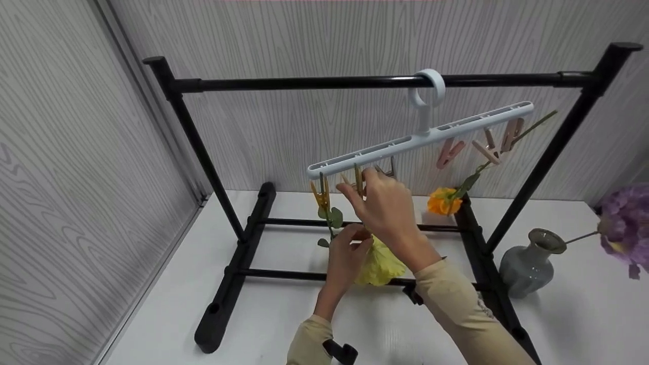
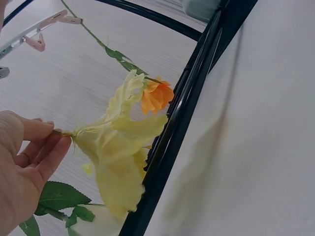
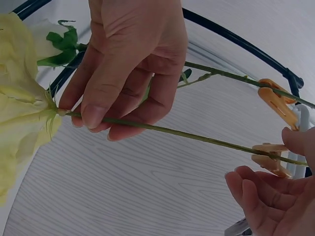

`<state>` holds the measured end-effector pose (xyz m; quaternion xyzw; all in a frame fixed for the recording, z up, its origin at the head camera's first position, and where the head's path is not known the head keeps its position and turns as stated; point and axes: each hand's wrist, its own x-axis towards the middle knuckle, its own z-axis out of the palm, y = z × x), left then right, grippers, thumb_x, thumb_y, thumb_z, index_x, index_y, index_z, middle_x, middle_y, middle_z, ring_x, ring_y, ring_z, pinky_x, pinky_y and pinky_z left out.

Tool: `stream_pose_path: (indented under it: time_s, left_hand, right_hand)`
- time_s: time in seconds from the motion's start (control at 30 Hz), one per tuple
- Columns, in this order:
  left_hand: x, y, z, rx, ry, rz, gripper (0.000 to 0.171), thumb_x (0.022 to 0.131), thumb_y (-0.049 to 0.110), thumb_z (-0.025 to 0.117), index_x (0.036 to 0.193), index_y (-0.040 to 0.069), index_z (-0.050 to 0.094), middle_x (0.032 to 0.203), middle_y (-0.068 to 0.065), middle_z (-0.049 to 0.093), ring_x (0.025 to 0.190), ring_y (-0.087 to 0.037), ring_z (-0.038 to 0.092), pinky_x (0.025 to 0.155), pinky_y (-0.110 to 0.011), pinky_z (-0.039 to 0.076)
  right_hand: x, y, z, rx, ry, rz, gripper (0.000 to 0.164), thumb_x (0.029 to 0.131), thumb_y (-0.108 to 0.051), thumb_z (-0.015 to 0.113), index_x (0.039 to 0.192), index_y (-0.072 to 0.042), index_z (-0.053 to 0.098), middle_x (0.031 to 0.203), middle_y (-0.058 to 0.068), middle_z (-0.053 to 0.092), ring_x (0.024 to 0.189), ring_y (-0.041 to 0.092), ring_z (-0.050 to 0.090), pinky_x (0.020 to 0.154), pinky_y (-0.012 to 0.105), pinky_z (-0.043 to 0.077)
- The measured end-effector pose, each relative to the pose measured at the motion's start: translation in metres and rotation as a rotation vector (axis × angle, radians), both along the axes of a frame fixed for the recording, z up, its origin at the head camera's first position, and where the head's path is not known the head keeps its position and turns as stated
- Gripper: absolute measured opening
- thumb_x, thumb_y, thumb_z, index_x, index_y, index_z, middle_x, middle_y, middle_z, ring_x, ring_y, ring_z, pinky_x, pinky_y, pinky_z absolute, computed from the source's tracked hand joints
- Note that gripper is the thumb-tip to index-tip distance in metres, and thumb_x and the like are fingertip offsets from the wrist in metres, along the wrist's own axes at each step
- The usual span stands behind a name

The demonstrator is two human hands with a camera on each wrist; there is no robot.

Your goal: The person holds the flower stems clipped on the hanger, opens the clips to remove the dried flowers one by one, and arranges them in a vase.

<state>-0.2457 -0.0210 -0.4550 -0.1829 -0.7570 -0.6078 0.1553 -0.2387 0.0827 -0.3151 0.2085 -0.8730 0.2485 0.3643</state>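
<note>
Just behind its bloom, a yellow flower (image 1: pixel 380 266) is pinched by my left hand (image 1: pixel 347 258), thumb against fingertips on the stem (image 3: pixel 192 136). The bloom hangs downward. Farther up, that stem passes through a light-orange clothespin (image 3: pixel 270 166) under the white hanger (image 1: pixel 390 150). My right hand (image 1: pixel 388 208) is at this clothespin, thumb and fingers spread apart on either side of it in the right wrist view. Beside it, an orange clothespin (image 3: pixel 278 101) clips another leafy stem, with a white flower (image 3: pixel 47 44) beyond my left hand.
The hanger hooks over a black rack's top bar (image 1: pixel 304 83) and tilts down to the left. At its right end hang pink clothespins (image 1: pixel 450 153) and an orange flower (image 1: pixel 444 201) on a slanted stem. A grey vase (image 1: pixel 527 266) holding a purple flower (image 1: pixel 628 223) stands right of the rack.
</note>
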Motion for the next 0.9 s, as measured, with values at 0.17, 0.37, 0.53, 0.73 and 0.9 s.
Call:
stream_pose_path:
  time_s: [0.17,0.37,0.53,0.73,0.9]
  left_hand:
    - [0.002,-0.001,-0.002,-0.021,-0.006,-0.03,0.017,0.096,-0.001,0.07,0.11,0.008,0.072,0.102,-0.004,0.071,0.099,-0.017,0.069,0.084,-0.029,0.059]
    - [0.005,-0.011,-0.007,-0.058,-0.007,-0.088,0.019,0.097,-0.002,0.067,0.112,0.008,0.072,0.106,-0.003,0.069,0.102,-0.019,0.069,0.086,-0.031,0.059]
    - [0.006,-0.028,-0.005,-0.078,-0.016,-0.078,0.02,0.098,0.0,0.067,0.115,0.01,0.072,0.109,-0.002,0.069,0.104,-0.019,0.068,0.087,-0.031,0.058]
    - [0.006,-0.035,-0.001,-0.077,-0.011,-0.022,0.02,0.097,-0.001,0.068,0.114,0.009,0.073,0.106,-0.003,0.068,0.102,-0.02,0.069,0.086,-0.031,0.059]
    - [0.006,-0.03,0.005,-0.089,0.01,-0.013,0.021,0.098,0.0,0.068,0.116,0.009,0.073,0.109,-0.003,0.07,0.104,-0.019,0.069,0.086,-0.03,0.058]
  right_hand:
    - [-0.004,-0.003,-0.006,0.022,0.047,-0.027,0.042,0.099,-0.034,0.072,0.077,-0.001,0.057,0.059,0.002,0.042,0.048,0.016,0.038,0.042,0.031,0.033]
    - [-0.011,-0.007,-0.016,0.006,0.161,0.034,0.035,0.098,-0.02,0.071,0.073,-0.004,0.052,0.057,-0.001,0.036,0.047,0.013,0.034,0.041,0.03,0.03]
    - [-0.016,-0.02,-0.018,-0.03,0.197,0.115,0.035,0.096,-0.016,0.072,0.071,-0.005,0.05,0.057,-0.003,0.033,0.049,0.01,0.03,0.043,0.028,0.025]
    - [-0.018,-0.026,-0.013,-0.047,0.142,0.162,0.037,0.098,-0.019,0.073,0.071,-0.005,0.051,0.059,-0.006,0.031,0.049,0.008,0.029,0.044,0.026,0.024]
    - [-0.015,-0.02,-0.008,-0.075,0.026,0.173,0.036,0.099,-0.026,0.074,0.076,-0.005,0.056,0.057,-0.003,0.04,0.049,0.009,0.034,0.045,0.027,0.029]
